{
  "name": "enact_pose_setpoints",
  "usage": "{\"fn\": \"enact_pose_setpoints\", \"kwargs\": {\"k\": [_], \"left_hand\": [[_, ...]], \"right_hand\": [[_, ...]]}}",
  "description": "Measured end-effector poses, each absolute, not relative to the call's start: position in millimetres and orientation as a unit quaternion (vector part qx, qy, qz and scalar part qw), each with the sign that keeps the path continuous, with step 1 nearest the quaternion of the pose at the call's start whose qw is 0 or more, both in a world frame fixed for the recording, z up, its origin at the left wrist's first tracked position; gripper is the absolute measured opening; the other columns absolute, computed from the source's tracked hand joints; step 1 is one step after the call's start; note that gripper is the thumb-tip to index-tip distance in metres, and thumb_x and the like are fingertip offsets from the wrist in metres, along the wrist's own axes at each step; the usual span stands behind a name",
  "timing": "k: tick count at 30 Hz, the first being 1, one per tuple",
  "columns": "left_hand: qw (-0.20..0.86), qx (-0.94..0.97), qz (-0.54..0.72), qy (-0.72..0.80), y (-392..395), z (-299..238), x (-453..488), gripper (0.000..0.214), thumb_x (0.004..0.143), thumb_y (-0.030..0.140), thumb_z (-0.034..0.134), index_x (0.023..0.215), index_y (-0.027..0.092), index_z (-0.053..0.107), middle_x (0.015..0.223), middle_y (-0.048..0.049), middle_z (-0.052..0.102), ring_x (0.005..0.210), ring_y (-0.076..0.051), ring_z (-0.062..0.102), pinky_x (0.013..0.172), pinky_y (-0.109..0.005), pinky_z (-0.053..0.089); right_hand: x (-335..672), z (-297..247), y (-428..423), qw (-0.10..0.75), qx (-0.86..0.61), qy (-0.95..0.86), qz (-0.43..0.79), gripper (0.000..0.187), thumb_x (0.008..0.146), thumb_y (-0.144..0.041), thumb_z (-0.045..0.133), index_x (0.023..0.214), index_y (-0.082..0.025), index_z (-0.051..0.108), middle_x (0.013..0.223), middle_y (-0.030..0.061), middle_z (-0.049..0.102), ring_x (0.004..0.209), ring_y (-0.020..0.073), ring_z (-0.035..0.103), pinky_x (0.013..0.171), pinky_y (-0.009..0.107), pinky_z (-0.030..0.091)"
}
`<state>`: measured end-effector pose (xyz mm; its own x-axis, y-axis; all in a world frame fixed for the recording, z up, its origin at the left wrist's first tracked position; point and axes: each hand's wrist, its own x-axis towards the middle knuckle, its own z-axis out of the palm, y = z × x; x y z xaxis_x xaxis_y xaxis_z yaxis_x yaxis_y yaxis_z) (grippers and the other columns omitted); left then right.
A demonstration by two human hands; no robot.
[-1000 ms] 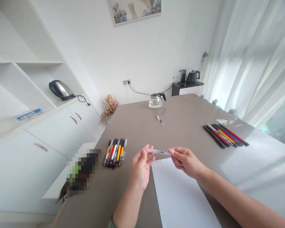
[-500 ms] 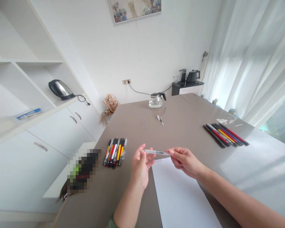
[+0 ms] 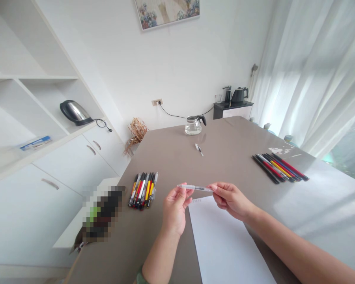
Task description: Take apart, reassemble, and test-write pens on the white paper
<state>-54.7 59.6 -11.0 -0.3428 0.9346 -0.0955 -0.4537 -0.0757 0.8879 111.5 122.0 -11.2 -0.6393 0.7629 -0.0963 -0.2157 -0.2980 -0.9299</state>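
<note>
A clear, whitish pen (image 3: 195, 187) is held level above the table, between both hands. My left hand (image 3: 175, 209) pinches it near its left end, thumb against fingers. The other end is gripped by my right hand (image 3: 229, 199), which covers the tip. Below my right hand lies a white sheet or pad of paper (image 3: 225, 240) with a row of small marks along its top edge. A bundle of mixed pens (image 3: 142, 190) lies to the left of my left hand. Farther right is a row of black, red, yellow and blue pens (image 3: 279, 167).
On the grey-brown table (image 3: 165, 157) lie a small pen cap or pen part (image 3: 199, 149) and, farther back, a glass pot with water (image 3: 193, 125). A pixelated dark item (image 3: 105, 213) is by the left edge. Shelves hold a steel kettle (image 3: 76, 112). White scraps (image 3: 281, 150) lie at right.
My left fingers have closed onto the pen's left end, where they were spread before. The pen's left end now sticks out past the thumb. My right hand has barely moved.
</note>
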Motion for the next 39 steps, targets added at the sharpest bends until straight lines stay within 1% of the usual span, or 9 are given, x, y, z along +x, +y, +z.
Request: {"fn": "enact_pose_setpoints", "kwargs": {"k": [3,8,13,17,20,23,29,35,39], "left_hand": [[0.491,0.261,0.704,0.441,59,-10,-54,0.017,0.072,0.03,0.059,0.084,0.019,0.056,0.086,-0.0037,0.062,0.084,-0.017,0.059,0.069,-0.025,0.043],[0.531,0.272,0.678,0.43,58,-6,-53,0.038,0.069,0.03,0.062,0.106,0.023,0.051,0.102,-0.0084,0.059,0.093,-0.02,0.056,0.073,-0.028,0.043],[0.491,0.265,0.7,0.447,59,-11,-54,0.022,0.067,0.032,0.063,0.082,0.016,0.059,0.076,-0.005,0.064,0.075,-0.016,0.061,0.069,-0.027,0.044],[0.524,0.283,0.678,0.431,58,-7,-52,0.035,0.068,0.031,0.063,0.1,0.019,0.055,0.102,-0.0106,0.059,0.09,-0.02,0.057,0.074,-0.031,0.043],[0.518,0.288,0.667,0.452,58,-6,-51,0.03,0.068,0.032,0.062,0.094,0.017,0.057,0.103,-0.0116,0.059,0.091,-0.021,0.057,0.073,-0.029,0.043],[0.498,0.294,0.674,0.459,57,-6,-50,0.024,0.07,0.035,0.06,0.083,0.016,0.055,0.093,-0.0093,0.063,0.084,-0.019,0.059,0.07,-0.028,0.044],[0.497,0.295,0.676,0.457,57,-3,-53,0.029,0.072,0.045,0.052,0.083,0.02,0.044,0.077,-0.0048,0.064,0.074,-0.02,0.062,0.06,-0.028,0.045],[0.462,0.242,0.709,0.474,63,-7,-62,0.031,0.07,0.047,0.053,0.083,0.021,0.041,0.077,-0.0033,0.064,0.071,-0.017,0.063,0.058,-0.025,0.045],[0.465,0.223,0.714,0.474,65,-11,-66,0.031,0.07,0.046,0.055,0.081,0.02,0.042,0.073,-0.0026,0.063,0.071,-0.017,0.062,0.06,-0.027,0.045]], "right_hand": [[111,-11,121,0.31,-0.28,-0.5,0.759,0.028,0.073,-0.04,0.053,0.08,-0.013,0.056,0.047,-0.0061,0.031,0.042,0.0048,0.021,0.042,0.022,0.014],[110,-10,119,0.316,-0.279,-0.49,0.763,0.028,0.074,-0.04,0.051,0.078,-0.013,0.055,0.048,-0.0054,0.032,0.042,0.0049,0.023,0.041,0.022,0.015],[109,-10,118,0.31,-0.281,-0.491,0.764,0.028,0.073,-0.041,0.052,0.077,-0.013,0.055,0.048,-0.0048,0.035,0.041,0.0052,0.025,0.04,0.022,0.017],[109,-11,118,0.315,-0.273,-0.483,0.77,0.026,0.075,-0.039,0.051,0.076,-0.013,0.054,0.048,-0.0048,0.036,0.041,0.0048,0.027,0.041,0.021,0.02],[110,-11,117,0.31,-0.278,-0.496,0.762,0.027,0.076,-0.04,0.049,0.074,-0.014,0.053,0.05,-0.0041,0.039,0.041,0.0048,0.03,0.041,0.021,0.023],[110,-7,114,0.262,-0.29,-0.561,0.73,0.031,0.074,-0.044,0.05,0.079,-0.013,0.054,0.054,-0.0013,0.049,0.044,0.0062,0.037,0.043,0.021,0.029],[107,2,103,0.127,-0.274,-0.658,0.689,0.031,0.074,-0.045,0.048,0.081,-0.015,0.055,0.065,0.0035,0.062,0.048,0.0084,0.045,0.048,0.022,0.036],[112,-2,112,0.162,-0.328,-0.702,0.612,0.03,0.073,-0.043,0.049,0.067,-0.015,0.059,0.058,0.0003,0.055,0.047,0.0074,0.04,0.044,0.02,0.031],[118,-6,119,0.195,-0.334,-0.749,0.537,0.029,0.074,-0.04,0.048,0.069,-0.016,0.062,0.062,0.0001,0.053,0.052,0.0088,0.041,0.046,0.021,0.031]]}}
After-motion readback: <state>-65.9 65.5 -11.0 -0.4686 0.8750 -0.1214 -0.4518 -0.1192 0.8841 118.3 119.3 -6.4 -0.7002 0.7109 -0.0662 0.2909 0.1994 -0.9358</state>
